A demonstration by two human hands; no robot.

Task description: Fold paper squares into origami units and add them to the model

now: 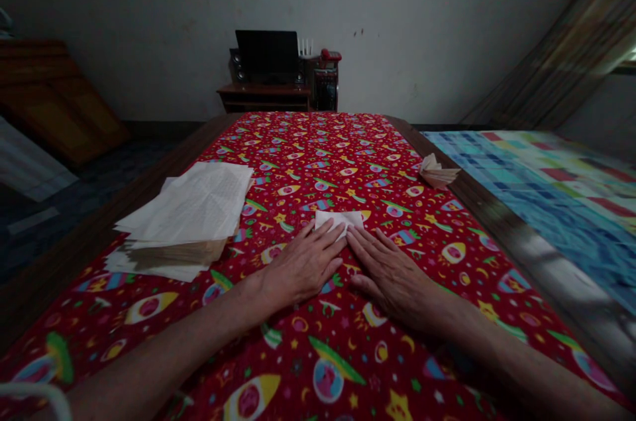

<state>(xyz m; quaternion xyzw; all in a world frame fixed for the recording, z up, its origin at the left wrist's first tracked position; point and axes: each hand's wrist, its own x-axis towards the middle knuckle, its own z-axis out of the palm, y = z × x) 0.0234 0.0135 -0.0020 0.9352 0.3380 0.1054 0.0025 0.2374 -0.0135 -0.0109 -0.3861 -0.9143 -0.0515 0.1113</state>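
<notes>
My left hand [303, 265] and my right hand [390, 272] lie flat side by side on a red patterned cloth [328, 162], fingers stretched out. Their fingertips press on a small folded white paper [338, 219] that shows just beyond them. Neither hand grips anything. Most of the paper is bare; its near edge is under my fingers.
A stack of white and brownish paper sheets [191, 215] lies left of my hands. A folded paper figure [437, 172] sits near the table's right wooden edge [501, 219]. A blue patchwork surface [546, 189] lies to the right. A low cabinet with a dark screen [268, 69] stands at the far wall.
</notes>
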